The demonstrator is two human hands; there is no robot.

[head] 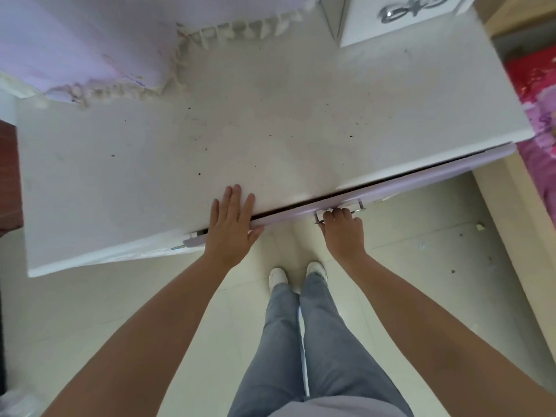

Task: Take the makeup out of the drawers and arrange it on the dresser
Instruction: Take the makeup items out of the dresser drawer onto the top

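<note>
While the white dresser worktop lies bare, its lilac drawer stands slightly ajar.
The left hand rests flat, grip released, on the front edge; the right hand has its grip clenched around the metal handle. No makeup shows.

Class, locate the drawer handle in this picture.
The metal drawer handle sits lower centre-right, on the lilac drawer front, gripped by the right hand.

Single head-worn wide-angle view, steeply downward, close above the dresser top.
</note>
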